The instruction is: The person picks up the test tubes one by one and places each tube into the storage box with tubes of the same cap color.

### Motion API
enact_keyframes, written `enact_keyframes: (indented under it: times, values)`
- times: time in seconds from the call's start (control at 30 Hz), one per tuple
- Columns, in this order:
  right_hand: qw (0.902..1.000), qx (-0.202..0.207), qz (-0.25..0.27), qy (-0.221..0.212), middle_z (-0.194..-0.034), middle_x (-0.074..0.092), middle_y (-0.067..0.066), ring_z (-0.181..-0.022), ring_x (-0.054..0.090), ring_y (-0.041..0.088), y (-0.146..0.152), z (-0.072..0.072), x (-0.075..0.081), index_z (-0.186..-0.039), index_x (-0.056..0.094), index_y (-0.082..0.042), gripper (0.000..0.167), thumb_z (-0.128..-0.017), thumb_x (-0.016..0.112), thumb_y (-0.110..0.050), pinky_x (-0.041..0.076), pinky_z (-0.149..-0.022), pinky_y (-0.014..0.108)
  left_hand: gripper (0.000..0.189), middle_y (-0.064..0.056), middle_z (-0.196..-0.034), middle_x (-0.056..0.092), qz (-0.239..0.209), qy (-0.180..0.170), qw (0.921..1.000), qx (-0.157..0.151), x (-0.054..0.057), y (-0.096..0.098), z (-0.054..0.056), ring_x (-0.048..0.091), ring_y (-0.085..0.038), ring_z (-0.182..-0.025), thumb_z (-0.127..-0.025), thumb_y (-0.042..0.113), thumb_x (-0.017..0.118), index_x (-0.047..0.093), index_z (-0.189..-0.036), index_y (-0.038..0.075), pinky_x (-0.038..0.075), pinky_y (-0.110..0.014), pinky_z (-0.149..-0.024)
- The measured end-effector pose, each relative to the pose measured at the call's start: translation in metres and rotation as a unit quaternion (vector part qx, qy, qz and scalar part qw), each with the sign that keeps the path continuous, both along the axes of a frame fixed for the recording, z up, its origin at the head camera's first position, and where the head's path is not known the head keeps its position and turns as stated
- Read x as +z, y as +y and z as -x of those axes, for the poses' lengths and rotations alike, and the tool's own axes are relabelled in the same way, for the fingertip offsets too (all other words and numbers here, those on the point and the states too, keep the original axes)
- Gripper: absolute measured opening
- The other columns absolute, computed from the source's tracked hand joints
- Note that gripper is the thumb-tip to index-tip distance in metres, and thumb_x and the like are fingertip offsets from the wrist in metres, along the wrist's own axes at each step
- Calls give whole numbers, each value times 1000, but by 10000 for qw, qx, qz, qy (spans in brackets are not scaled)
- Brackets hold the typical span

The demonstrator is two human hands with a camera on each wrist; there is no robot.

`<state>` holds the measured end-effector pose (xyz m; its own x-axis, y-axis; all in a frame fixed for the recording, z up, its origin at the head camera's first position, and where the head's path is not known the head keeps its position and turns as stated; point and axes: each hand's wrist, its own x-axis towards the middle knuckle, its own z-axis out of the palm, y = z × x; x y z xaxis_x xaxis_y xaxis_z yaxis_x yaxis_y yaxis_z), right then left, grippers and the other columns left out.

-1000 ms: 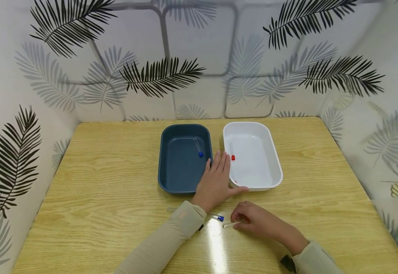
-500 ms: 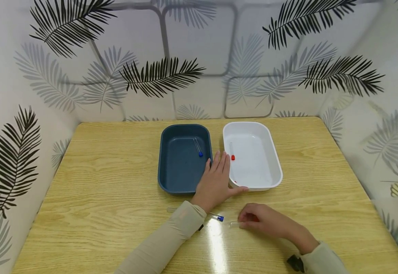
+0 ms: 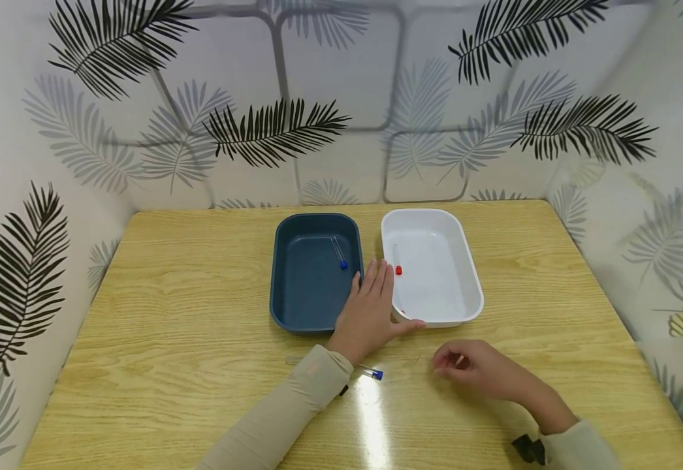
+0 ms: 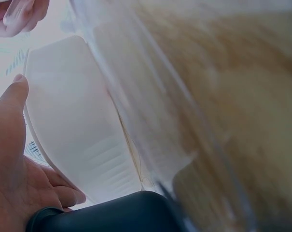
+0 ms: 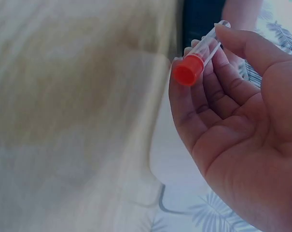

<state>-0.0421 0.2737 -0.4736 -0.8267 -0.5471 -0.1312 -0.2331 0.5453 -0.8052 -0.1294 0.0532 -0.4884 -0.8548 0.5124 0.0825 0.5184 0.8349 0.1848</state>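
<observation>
My right hand [image 3: 485, 372] is above the table, right of centre, pinching a clear test tube with a red cap [image 5: 188, 71] between thumb and fingers; the right wrist view shows it plainly. My left hand [image 3: 367, 320] rests where a dark blue tray [image 3: 275, 281] and a white tray [image 3: 475, 281] meet. Its fingers are straight and its thumb lies along the white tray's near edge. A blue-capped tube [image 3: 343, 264] lies in the blue tray, a red-capped tube [image 3: 398, 269] in the white one. Another blue-capped tube [image 3: 377, 375] lies on the table, partly hidden by the left forearm.
A clear tube end [image 3: 292, 360] shows on the table left of the left sleeve [image 3: 294, 405]. The wooden table [image 3: 189, 294] is bordered by leaf-patterned walls [image 3: 341, 163] at the back and sides. A small red spot shows at the white tray's near left corner.
My right hand has moved to the right and slightly up from beside the blue-capped tube on the table, carrying its tube. The left hand and both trays stay put.
</observation>
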Motion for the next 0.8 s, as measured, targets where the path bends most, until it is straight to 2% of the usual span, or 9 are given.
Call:
enact_keyframes:
  times: [0.27, 0.4, 0.6, 0.8]
  values:
    - [9992, -349, 186, -60, -88, 64, 7, -76, 60, 13, 16, 6, 16, -99, 66, -4, 19, -91, 61, -20, 52, -59, 27, 113, -10, -154, 12, 15, 50, 10000, -31, 3, -1, -1, 1, -24, -141, -72, 86, 27, 12, -149, 4, 10, -45, -111]
    - [9984, -545, 32, 117, -89, 64, 5, -79, 59, 9, 23, 13, 25, -99, 65, -3, 20, -91, 61, -20, 52, -64, 26, 112, -10, -154, 13, 11, 94, 9999, -39, 4, -1, -1, 3, -24, -141, -73, 85, 27, 13, -149, 4, 12, -46, -111]
    - [9965, -821, -76, 136, -90, 63, 2, -81, 59, 12, 28, 23, 44, -102, 64, -4, 20, -91, 62, -20, 52, -66, 26, 112, -11, -154, 14, -8, 127, 9999, -57, 4, -2, -1, 4, -25, -141, -73, 85, 28, 15, -148, 4, 13, -46, -111]
    - [9939, -978, -279, 423, -92, 65, 6, -83, 60, 13, 33, 35, 61, -104, 65, -3, 23, -90, 63, -21, 52, -71, 24, 112, -10, -154, 12, -23, 41, 10000, -63, 2, -1, 0, 1, -24, -141, -73, 86, 26, 13, -149, 4, 10, -46, -111]
